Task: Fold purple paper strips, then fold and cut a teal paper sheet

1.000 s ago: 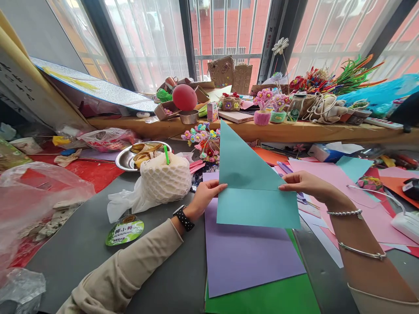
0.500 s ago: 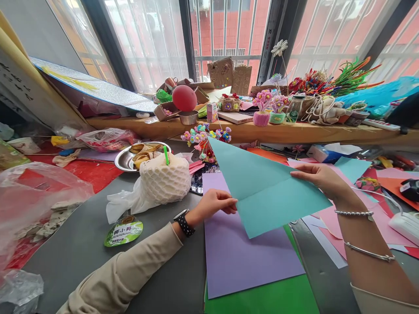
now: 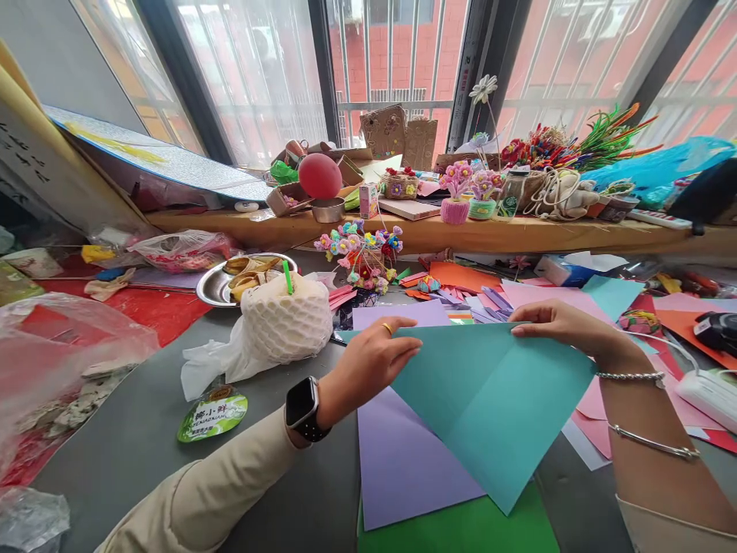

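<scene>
A teal sheet of paper (image 3: 489, 399) with a crease across it is held up, tilted, one corner pointing down. My right hand (image 3: 553, 326) pinches its top edge between thumb and fingers on the right side. My left hand (image 3: 368, 357) is at the sheet's left part, in front of the top edge, with thumb and index finger apart. Beneath the teal sheet lies a purple sheet (image 3: 397, 468), partly covered, on top of a green sheet (image 3: 461, 530).
A wrapped coconut (image 3: 285, 319) with a green straw stands left of the papers, before a metal plate (image 3: 213, 288). Crocheted flowers (image 3: 362, 250) and paper strips (image 3: 484, 303) lie behind. Right are pink sheets and a white device (image 3: 705, 395). A crowded wooden ledge (image 3: 259, 230) runs under the window.
The teal sheet has turned, its lower corner swinging down and right. My left hand has let go of its left edge and moved up toward the top edge. My right hand keeps its hold.
</scene>
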The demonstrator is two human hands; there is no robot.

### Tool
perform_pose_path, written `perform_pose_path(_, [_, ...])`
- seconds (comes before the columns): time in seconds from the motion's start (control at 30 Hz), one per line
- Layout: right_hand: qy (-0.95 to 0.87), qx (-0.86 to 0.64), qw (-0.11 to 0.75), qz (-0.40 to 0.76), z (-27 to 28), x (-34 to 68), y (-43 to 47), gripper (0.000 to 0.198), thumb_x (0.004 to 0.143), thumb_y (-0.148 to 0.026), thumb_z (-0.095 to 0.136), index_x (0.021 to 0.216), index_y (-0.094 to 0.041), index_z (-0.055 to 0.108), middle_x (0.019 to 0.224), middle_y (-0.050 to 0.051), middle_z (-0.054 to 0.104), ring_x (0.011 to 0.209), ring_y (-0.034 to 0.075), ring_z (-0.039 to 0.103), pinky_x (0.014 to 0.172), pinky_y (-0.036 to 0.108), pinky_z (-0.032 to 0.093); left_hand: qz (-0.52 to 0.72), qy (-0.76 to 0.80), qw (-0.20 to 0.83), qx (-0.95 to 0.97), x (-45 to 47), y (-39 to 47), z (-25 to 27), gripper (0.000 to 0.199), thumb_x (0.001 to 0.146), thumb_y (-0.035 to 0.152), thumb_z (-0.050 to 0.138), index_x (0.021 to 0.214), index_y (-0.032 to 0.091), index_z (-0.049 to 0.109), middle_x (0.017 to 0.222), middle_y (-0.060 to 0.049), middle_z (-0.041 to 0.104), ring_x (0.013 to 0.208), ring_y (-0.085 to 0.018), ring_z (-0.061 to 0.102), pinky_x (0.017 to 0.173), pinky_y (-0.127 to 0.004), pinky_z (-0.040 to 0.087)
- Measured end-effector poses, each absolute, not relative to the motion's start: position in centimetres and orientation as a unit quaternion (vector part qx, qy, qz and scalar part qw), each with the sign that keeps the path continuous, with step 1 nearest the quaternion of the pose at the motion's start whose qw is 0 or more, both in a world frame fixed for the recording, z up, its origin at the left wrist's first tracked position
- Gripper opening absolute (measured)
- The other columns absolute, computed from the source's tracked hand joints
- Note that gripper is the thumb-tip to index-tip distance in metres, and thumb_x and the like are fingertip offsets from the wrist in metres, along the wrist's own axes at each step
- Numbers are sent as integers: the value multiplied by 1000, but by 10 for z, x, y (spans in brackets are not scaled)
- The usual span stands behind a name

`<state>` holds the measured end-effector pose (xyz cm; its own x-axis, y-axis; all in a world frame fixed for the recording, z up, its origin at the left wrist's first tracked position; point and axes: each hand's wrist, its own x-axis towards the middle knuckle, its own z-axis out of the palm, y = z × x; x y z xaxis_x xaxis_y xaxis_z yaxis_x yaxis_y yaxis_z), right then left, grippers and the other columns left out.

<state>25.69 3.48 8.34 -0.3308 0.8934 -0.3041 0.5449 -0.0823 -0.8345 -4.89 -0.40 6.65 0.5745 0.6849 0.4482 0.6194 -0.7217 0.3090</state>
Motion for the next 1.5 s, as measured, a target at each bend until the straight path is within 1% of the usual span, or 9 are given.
perform_pose_path(0.23, [-701, -514, 138, 474, 83, 240, 37, 32, 60, -45, 60, 77, -18, 62, 74, 2, 60, 69, 18, 53, 58, 24, 41, 201, 432, 135, 869, -58, 11, 58, 33, 75, 29, 50, 107, 20, 52, 94, -3, 61, 81, -14, 55, 71, -23, 42])
perform_pose_path(0.4, [-720, -519, 118, 446, 82, 235, 39, 36, 58, -49, 60, 77, -19, 62, 74, 2, 61, 70, 18, 53, 59, 24, 39, 124, 442, 244, 854, -60, 17, 59, 20, 72, 29, 52, 84, 18, 65, 79, -2, 65, 72, -13, 57, 65, -19, 39])
perform_pose_path(0.5, [-720, -539, 118, 421, 79, 244, 40, 37, 56, -52, 59, 70, -18, 62, 69, 1, 59, 68, 17, 51, 56, 24, 36, 138, 444, 321, 825, -61, 19, 57, 21, 71, 30, 52, 78, 16, 66, 76, -2, 66, 69, -13, 57, 62, -18, 39])
perform_pose_path(0.73, [-583, -631, 265, 437, 61, 280, 50, 37, 52, -53, 62, 65, -18, 58, 64, 1, 56, 61, 13, 50, 52, 24, 39, 176, 483, 446, 732, -61, 20, 50, 32, 64, 39, 55, 74, 10, 64, 65, -3, 61, 59, -11, 51, 52, -19, 37])
perform_pose_path(0.87, [-540, -634, 318, 453, 55, 273, 54, 36, 46, -49, 68, 61, -17, 58, 60, 0, 56, 58, 13, 50, 52, 25, 40, 113, 486, 538, 680, -61, 18, 49, 35, 57, 42, 61, 70, 10, 61, 58, 0, 56, 53, -9, 49, 51, -20, 40])
perform_pose_path(1.03, [-542, -613, 373, 436, 53, 249, 54, 33, 46, -45, 69, 60, -17, 57, 57, -1, 53, 57, 11, 48, 53, 23, 40, 15, 438, 566, 699, -62, 11, 49, 34, 57, 45, 61, 61, 11, 59, 50, 0, 55, 46, -9, 51, 50, -20, 41])
perform_pose_path(1.17, [-542, -599, 398, 435, 46, 245, 58, 34, 47, -44, 68, 65, -17, 58, 60, -1, 54, 57, 11, 48, 52, 22, 40, -4, 404, 491, 772, -59, 5, 50, 33, 67, 46, 53, 62, 13, 59, 50, 0, 56, 44, -8, 51, 49, -18, 38])
perform_pose_path(1.37, [-565, -582, 400, 428, 38, 238, 63, 37, 51, -47, 65, 70, -16, 58, 64, 1, 56, 58, 12, 50, 53, 24, 40, 86, 415, 65, 904, -52, 0, 46, 39, 80, 43, 37, 65, 14, 59, 64, -5, 60, 60, -13, 54, 54, -22, 35])
perform_pose_path(1.5, [-603, -557, 390, 417, 32, 214, 62, 39, 53, -50, 62, 71, -16, 58, 65, 1, 57, 60, 13, 51, 55, 25, 40, 104, 290, 17, 951, -45, -7, 36, 44, 81, 47, 28, 84, 15, 57, 82, -8, 60, 75, -16, 55, 65, -26, 40])
